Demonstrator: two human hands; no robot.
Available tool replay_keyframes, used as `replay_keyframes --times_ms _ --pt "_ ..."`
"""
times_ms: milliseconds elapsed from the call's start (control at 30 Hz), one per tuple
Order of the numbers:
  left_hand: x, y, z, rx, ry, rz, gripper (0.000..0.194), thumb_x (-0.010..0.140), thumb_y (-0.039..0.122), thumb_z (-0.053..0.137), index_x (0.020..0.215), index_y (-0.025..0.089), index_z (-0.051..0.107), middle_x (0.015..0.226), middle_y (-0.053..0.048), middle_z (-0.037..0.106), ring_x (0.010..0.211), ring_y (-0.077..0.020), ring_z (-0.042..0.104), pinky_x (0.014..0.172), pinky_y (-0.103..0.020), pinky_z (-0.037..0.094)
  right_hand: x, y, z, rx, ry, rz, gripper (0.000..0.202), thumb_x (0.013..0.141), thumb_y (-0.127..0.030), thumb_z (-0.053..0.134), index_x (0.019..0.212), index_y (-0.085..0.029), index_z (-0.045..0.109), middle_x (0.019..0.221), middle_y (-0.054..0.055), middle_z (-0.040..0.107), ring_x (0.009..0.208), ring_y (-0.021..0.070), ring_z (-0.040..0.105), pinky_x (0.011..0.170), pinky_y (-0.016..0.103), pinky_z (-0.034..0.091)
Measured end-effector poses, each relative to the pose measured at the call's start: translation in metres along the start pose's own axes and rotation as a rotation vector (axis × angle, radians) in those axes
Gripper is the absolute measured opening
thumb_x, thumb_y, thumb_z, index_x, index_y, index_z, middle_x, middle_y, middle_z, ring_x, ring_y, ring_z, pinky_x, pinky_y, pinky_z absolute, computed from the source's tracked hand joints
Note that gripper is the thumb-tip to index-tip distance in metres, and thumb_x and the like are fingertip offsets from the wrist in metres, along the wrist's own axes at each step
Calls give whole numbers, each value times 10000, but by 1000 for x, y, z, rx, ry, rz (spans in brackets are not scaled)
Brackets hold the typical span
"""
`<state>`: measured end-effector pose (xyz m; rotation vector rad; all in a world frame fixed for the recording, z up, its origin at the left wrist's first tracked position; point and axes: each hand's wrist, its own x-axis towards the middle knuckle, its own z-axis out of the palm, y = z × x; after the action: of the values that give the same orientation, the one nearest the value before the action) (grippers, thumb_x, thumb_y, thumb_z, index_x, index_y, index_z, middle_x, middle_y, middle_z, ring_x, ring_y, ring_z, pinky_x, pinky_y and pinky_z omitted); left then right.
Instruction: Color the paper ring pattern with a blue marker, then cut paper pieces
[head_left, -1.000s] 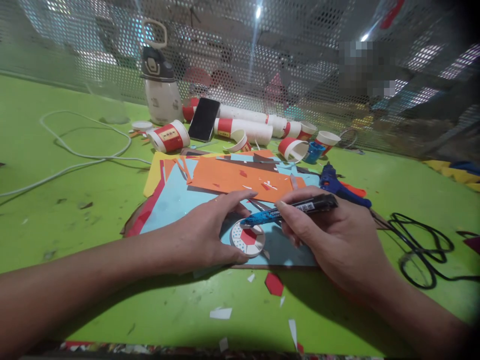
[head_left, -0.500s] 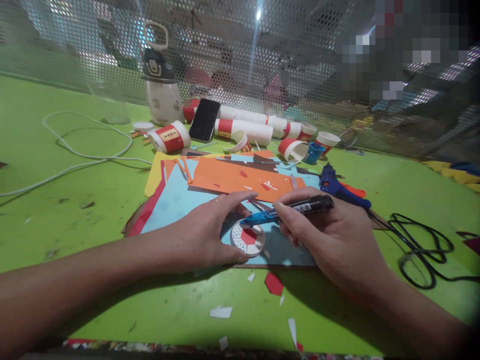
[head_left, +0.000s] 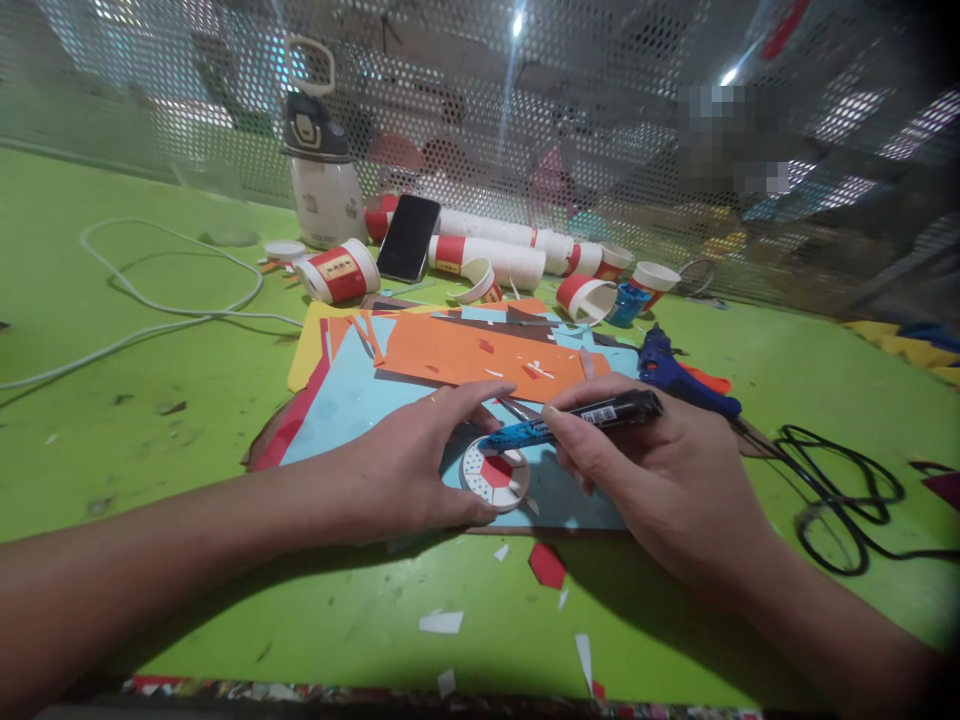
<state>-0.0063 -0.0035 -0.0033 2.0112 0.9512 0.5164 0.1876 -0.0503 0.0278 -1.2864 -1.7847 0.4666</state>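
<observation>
A round white disc (head_left: 475, 478) with a red hexagon at its middle, black lines and blue dots lies on light blue paper (head_left: 337, 410). My left hand (head_left: 405, 460) rests around its left side, thumb at the lower edge and index finger stretched above it, holding the disc. Between the thumb and fingers of my right hand (head_left: 660, 470) is a blue and black marker (head_left: 570, 421). The marker's tip is at the disc's upper edge; whether it touches cannot be made out. Orange paper (head_left: 465, 350) lies just behind my hands.
A blue glue gun (head_left: 679, 378) with a black cord (head_left: 847, 480) lies at the right. Paper cups (head_left: 341, 272), a phone (head_left: 409, 238) and a bottle (head_left: 326, 190) stand or lie behind the papers. A white cable (head_left: 150, 335) curls at the left; paper scraps (head_left: 441, 623) lie in front.
The marker and my right hand have shifted very slightly left. My left hand keeps its place around the disc.
</observation>
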Motion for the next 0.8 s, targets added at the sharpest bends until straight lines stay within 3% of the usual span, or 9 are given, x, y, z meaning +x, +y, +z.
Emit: replay_keyframes --times_ms 433,633,800 --pt "1 0 -2 53 -17 60 769 684 225 768 1378 171 443 1253 -86 636 1081 -264 621 913 -375 498 -2 -3 2 -88 3 -135 68 844 -183 655 778 -167 647 574 -58 630 410 51 492 384 182 360" --pt "2 1 -3 45 -23 23 815 680 228 788 1406 187 422 1297 -92 608 1148 -276 589 994 -406 461 -5 -4 -5 -191 110 -127 125 876 -236 629 767 -187 664 569 -42 625 487 82 557 504 199 449" --pt "0 2 -3 72 -31 6 862 674 236 805 1431 193 396 1301 -95 603 1162 -285 579 1016 -437 448 -4 -2 -7 -214 122 -134 196 881 -256 620 693 -202 637 558 -39 605 476 91 531 476 213 433"
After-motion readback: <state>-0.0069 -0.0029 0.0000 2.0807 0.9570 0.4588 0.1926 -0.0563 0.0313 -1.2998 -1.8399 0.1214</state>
